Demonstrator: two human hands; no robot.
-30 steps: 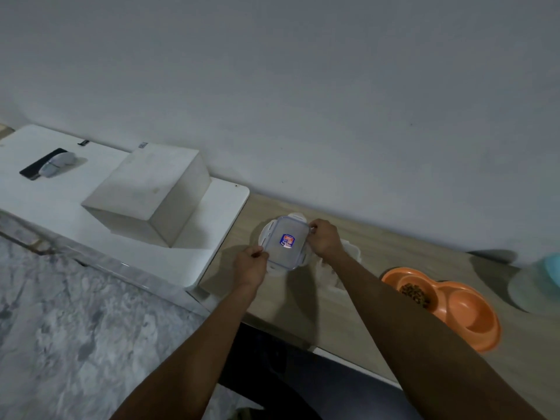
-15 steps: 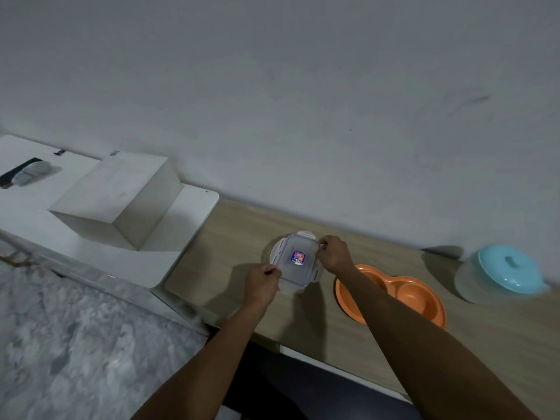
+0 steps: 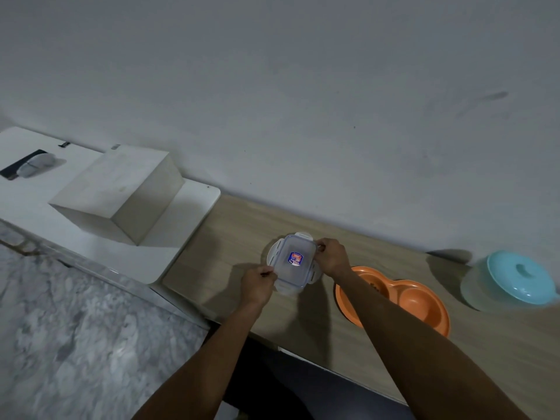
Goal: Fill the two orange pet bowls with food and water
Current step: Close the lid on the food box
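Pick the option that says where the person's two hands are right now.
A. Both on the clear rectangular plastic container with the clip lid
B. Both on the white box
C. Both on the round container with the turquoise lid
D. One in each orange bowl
A: the left hand and right hand grip opposite sides of the clear rectangular plastic container on the wooden counter.

white box [image 3: 121, 192] on white surface [image 3: 188, 219] at left, grey mouse [image 3: 36, 165] on dark pad [image 3: 18, 165] far left. wood surface [image 3: 242, 225] along grey wall [image 3: 272, 86]. marble floor [image 3: 75, 328] below.
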